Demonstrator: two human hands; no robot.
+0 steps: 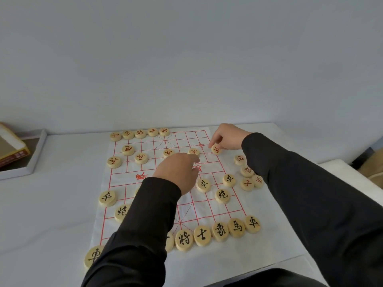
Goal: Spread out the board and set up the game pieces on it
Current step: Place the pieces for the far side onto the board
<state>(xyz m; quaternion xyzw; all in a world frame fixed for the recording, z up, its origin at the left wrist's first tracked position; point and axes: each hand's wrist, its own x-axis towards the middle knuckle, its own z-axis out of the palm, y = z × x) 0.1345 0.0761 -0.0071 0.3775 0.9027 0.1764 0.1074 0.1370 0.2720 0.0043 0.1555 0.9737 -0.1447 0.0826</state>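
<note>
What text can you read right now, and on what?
"將" on king
"士" on advisor
"象" on elephant
"馬" on horse
"車" on chariot
"卒" on soldier
"炮" on cannon
"兵", upside down, on red soldier in right hand
River characters on board: half hidden, unreadable
Box label: blurred

The white paper board [157, 204] with red grid lies flat under both hands. Round wooden pieces [222, 196] sit around them, red-marked beyond, black-marked nearer.
</note>
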